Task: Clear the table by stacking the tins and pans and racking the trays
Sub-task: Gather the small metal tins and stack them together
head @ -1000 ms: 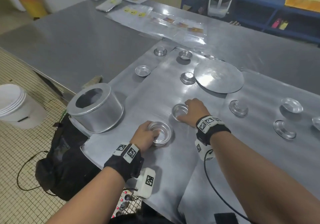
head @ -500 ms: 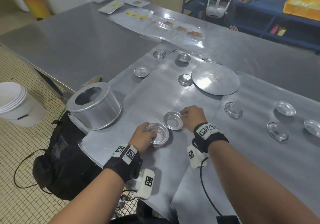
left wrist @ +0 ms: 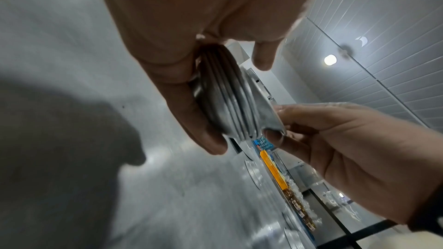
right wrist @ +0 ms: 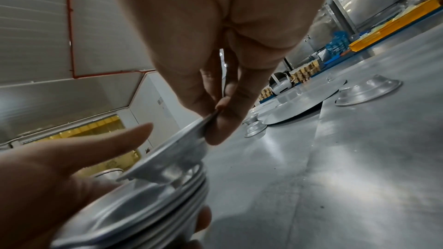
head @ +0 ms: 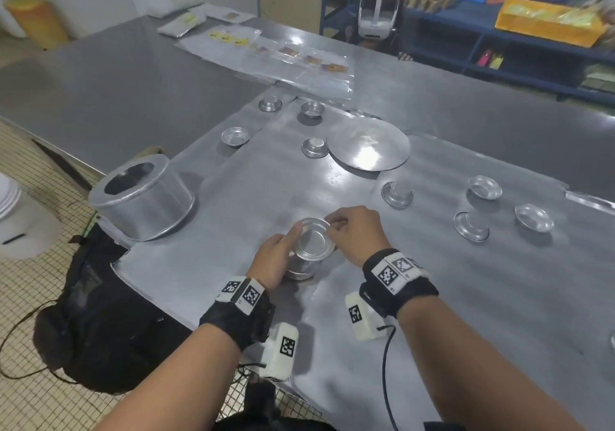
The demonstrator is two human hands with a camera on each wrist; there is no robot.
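My left hand [head: 278, 257] grips a stack of small aluminium tins [head: 301, 269], seen edge-on as nested tin rims [left wrist: 227, 94] in the left wrist view and as the same stack [right wrist: 153, 202] in the right wrist view. My right hand [head: 352, 232] pinches the rim of a single tin [head: 314, 239] between thumb and forefinger and holds it tilted on top of the stack; that top tin [right wrist: 172, 152] sits partly inside. Loose tins lie around: an upturned tin [head: 397, 193], another tin [head: 471, 226] and a far tin [head: 235, 136].
A large round cake pan [head: 141, 194] stands at the table's left edge. A flat round metal disc [head: 368, 148] lies beyond the hands. Clear plastic sheets [head: 283, 56] lie further back. A black bag [head: 93, 301] sits on the floor left of the table.
My right hand slid one tin left from the table, lifted it and set it tilted on the stack. My left hand raised the stack off the table.
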